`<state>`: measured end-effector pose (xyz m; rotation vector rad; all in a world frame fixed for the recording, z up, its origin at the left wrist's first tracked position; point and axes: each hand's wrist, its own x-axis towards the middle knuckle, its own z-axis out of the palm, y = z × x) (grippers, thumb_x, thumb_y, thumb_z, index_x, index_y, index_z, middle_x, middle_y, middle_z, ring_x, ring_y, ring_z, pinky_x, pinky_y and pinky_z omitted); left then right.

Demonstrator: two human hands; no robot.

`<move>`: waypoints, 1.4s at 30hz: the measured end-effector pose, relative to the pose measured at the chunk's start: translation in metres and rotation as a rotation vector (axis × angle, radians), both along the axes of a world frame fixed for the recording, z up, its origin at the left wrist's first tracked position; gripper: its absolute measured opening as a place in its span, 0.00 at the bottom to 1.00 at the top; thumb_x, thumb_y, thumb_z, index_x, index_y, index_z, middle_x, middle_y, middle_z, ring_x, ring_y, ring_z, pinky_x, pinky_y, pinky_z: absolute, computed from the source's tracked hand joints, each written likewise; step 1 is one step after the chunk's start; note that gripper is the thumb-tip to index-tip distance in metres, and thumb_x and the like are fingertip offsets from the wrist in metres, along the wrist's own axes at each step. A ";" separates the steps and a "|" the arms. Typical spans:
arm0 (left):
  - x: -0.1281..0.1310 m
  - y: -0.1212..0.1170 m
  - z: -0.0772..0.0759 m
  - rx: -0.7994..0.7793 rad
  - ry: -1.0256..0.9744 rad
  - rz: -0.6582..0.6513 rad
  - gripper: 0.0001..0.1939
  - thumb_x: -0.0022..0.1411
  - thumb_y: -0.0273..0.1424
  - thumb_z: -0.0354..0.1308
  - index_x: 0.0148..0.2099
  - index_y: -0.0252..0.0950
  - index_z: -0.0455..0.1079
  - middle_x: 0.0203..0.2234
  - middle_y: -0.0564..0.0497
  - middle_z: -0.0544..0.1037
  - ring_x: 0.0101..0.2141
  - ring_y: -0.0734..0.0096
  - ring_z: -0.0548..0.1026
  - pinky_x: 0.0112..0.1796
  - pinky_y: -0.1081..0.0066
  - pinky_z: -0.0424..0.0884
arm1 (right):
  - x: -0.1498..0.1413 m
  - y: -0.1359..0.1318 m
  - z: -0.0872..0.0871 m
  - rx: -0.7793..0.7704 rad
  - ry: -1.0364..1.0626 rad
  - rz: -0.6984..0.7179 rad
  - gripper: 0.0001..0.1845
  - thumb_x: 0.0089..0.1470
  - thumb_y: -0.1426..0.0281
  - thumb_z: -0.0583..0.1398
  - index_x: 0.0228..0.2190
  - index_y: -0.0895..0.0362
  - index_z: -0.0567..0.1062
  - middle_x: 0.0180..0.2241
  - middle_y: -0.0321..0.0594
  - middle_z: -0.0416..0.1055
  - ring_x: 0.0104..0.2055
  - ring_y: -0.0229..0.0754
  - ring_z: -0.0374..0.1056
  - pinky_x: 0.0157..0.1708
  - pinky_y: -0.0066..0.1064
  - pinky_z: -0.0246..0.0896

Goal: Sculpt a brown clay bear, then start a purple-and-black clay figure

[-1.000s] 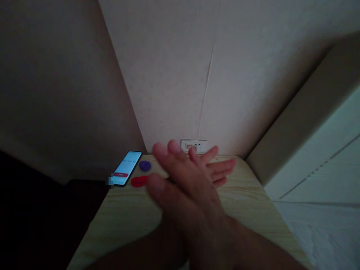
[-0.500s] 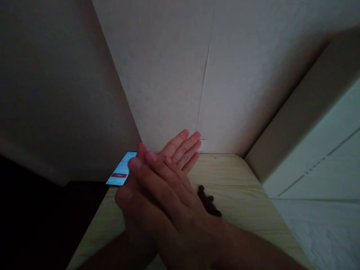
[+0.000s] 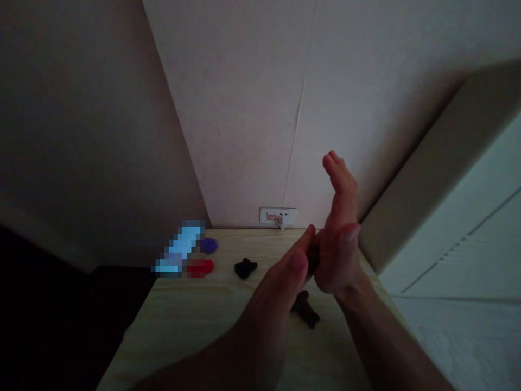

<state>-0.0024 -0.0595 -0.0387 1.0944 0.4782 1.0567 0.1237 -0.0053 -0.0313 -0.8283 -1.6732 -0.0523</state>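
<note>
Above the pale wooden table, my left hand and my right hand face each other, palm to palm. Between the palms is a dark brown lump that looks like modelling clay, mostly hidden by the hands. The left fingers lie stretched out along it. Its other side is pressed by the heel of my right palm, with the right fingers pointing up and slightly bent. Just below the hands, a dark brown clay figure with small rounded knobs rests on the table, its upper left part covered by my left hand.
Left on the wooden table are a blurred-out phone, a purple piece, a red piece and a black piece. A wall socket with a plug sits behind. Pale furniture stands at the right.
My hands have moved right, away from the phone. The crossed palms have turned, so the right hand now points upward. The black, red and purple pieces and the socket have come into view.
</note>
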 end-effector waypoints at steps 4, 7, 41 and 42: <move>-0.006 0.003 0.000 -0.054 -0.032 -0.062 0.33 0.71 0.44 0.58 0.73 0.39 0.62 0.72 0.47 0.65 0.73 0.53 0.56 0.73 0.52 0.49 | 0.008 0.014 -0.007 0.013 0.143 -0.001 0.35 0.71 0.45 0.39 0.70 0.43 0.59 0.74 0.37 0.53 0.78 0.54 0.44 0.76 0.60 0.33; -0.007 0.003 0.005 -0.036 0.066 -0.032 0.34 0.70 0.37 0.60 0.75 0.39 0.59 0.71 0.46 0.65 0.72 0.55 0.60 0.72 0.53 0.53 | 0.009 0.019 -0.009 -0.002 0.194 -0.018 0.34 0.71 0.46 0.40 0.68 0.45 0.62 0.72 0.40 0.56 0.77 0.53 0.47 0.75 0.58 0.37; -0.016 0.044 0.006 0.286 0.217 0.437 0.15 0.63 0.33 0.71 0.51 0.38 0.81 0.33 0.52 0.85 0.34 0.70 0.83 0.39 0.70 0.81 | 0.017 0.016 0.006 -0.170 0.252 0.007 0.16 0.69 0.56 0.57 0.51 0.50 0.74 0.53 0.45 0.77 0.51 0.48 0.76 0.51 0.43 0.72; -0.016 0.048 0.005 0.282 0.213 0.436 0.14 0.63 0.34 0.70 0.50 0.37 0.81 0.32 0.52 0.84 0.32 0.71 0.82 0.37 0.71 0.80 | 0.018 0.017 0.007 -0.207 0.255 0.025 0.15 0.68 0.56 0.58 0.49 0.51 0.75 0.50 0.44 0.78 0.49 0.47 0.76 0.49 0.42 0.73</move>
